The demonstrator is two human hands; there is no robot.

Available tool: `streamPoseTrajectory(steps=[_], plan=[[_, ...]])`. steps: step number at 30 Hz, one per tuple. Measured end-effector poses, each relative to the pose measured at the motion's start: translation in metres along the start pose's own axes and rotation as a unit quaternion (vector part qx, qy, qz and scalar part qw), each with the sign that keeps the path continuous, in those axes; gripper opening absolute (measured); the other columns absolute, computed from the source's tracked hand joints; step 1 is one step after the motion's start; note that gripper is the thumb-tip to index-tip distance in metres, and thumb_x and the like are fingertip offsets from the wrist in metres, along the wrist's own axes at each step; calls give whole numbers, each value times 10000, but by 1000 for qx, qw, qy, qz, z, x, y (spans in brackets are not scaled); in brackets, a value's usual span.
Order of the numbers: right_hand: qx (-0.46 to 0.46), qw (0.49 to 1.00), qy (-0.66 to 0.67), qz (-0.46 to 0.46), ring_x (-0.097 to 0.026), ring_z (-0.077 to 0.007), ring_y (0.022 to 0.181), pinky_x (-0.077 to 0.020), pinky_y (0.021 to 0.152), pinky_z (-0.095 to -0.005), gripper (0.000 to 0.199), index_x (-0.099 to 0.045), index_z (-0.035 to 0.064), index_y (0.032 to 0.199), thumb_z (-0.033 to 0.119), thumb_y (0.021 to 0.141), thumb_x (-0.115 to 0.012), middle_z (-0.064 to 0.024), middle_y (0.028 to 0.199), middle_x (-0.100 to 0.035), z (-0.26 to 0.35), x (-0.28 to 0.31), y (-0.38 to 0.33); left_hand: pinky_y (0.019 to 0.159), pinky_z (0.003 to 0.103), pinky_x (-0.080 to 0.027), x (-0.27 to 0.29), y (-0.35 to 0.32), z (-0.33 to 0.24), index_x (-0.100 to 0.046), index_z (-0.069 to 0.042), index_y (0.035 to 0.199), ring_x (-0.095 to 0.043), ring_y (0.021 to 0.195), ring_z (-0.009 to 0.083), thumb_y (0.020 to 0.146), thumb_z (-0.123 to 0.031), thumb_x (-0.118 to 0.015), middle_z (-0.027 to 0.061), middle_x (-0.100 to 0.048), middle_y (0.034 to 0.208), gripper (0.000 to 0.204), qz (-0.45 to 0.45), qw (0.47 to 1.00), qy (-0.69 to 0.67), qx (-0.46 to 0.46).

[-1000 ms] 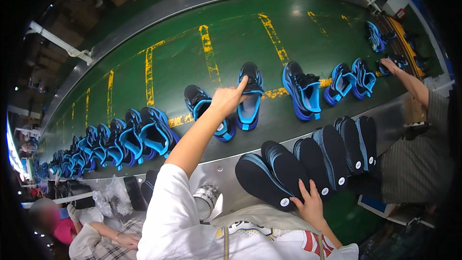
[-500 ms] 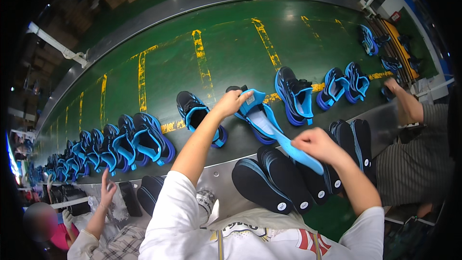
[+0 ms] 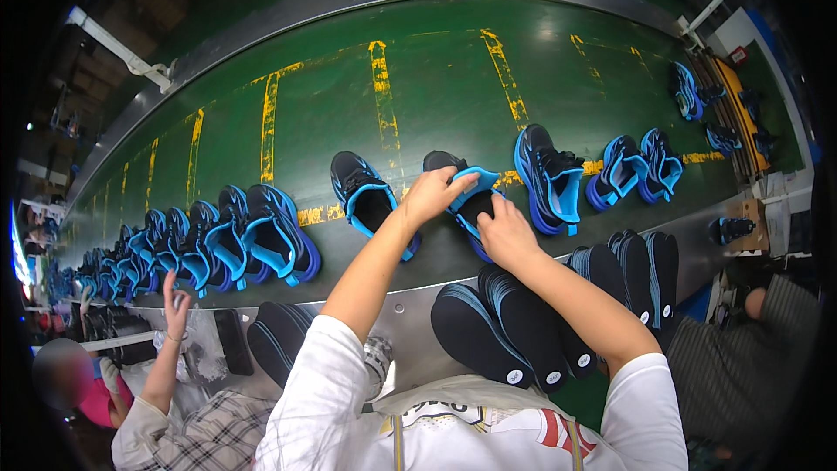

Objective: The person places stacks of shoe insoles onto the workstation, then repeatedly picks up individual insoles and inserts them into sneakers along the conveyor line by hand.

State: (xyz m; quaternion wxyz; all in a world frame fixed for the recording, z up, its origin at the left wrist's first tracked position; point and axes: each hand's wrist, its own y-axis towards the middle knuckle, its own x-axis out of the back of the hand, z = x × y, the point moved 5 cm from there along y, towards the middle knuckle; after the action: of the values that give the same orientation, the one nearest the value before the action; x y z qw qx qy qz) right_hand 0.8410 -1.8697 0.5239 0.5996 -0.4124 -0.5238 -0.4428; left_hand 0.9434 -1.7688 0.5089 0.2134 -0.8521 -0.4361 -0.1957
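A black sneaker (image 3: 443, 160) with a blue lining and sole sits at the near edge of the green belt. With its thumb and fingers my left hand (image 3: 432, 195) grips the tongue (image 3: 475, 181) and holds it up. At the shoe's opening my right hand (image 3: 510, 234) has its fingers curled against the collar, on the heel side. The inside of the shoe now looks black; the insole is mostly hidden by my hands. A matching sneaker (image 3: 351, 166) stands to the left, another sneaker (image 3: 534, 154) to the right.
Below the belt's edge, stacks of black insoles (image 3: 466, 327) lie on a metal ledge (image 3: 399, 331), with another stack (image 3: 279, 340) farther left. A row of sneakers (image 3: 286, 208) stretches left. Co-workers sit on both sides; one raises a hand (image 3: 177, 310) at left.
My right hand has moved up and left from over the insole stacks to the shoe's opening. The blue-bottomed insole it held no longer sticks out. The right-hand co-worker's arm has left the belt.
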Motion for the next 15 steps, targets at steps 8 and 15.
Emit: streamPoseTrajectory(steps=[8,15], plan=[[-81,974,14,210,-529,-319,862,-481,718,-365,240,-608,13,868,186,714,-547,-205,944,-515,-15,10,0,610,297,-434,-12,-5,13,-599,37,865,-569,665,194,779,-476,-550,139,-594,691,523,-97,983,-151,45],[51,994,35,87,-539,-285,831,-484,676,-370,134,-580,-9,748,86,722,-489,-165,871,-520,-13,-28,5,545,241,-387,-25,-6,26,-595,86,863,-472,601,102,804,-445,-541,58,-541,621,537,-157,951,-257,64]])
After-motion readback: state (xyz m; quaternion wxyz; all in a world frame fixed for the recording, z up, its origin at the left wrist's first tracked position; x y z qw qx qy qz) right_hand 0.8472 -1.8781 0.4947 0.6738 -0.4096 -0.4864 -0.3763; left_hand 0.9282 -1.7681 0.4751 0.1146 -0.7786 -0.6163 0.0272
